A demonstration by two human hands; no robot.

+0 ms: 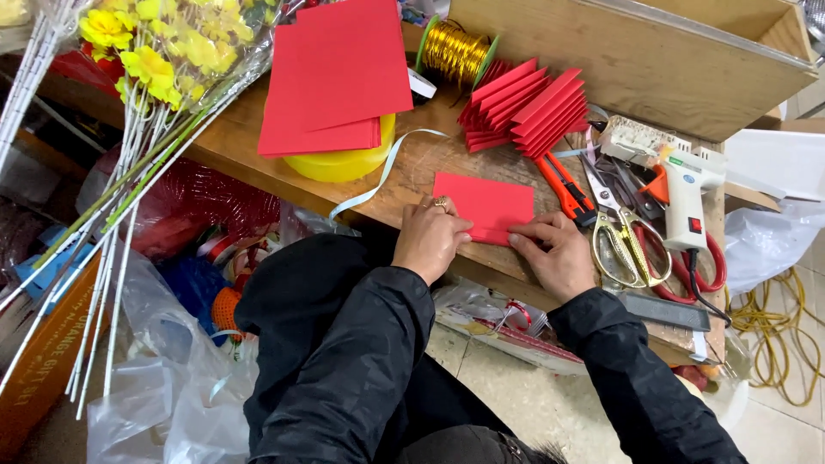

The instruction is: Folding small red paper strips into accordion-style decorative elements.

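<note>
Your left hand, ring on one finger, presses flat on the near left corner of a small red rectangular paper sheet lying on the wooden workbench. Fingers curled down, closed against the paper, not lifting it. Your right hand pinches the sheet's near right edge, fingertips narrow on the fold. The sheet sits at the bench's front edge, between both hands.

Just behind it: a stack of folded red paper pleats, fanned out. Right of the sheet, touching nothing of yours: an orange-handled utility knife, gold-handled scissors, a white hot-glue gun with orange trigger. Farther back left, a pile of flat red paper sheets rests on a yellow round tub. A spool of gold wire stands behind. Yellow artificial flowers in clear wrap lean at far left.
</note>
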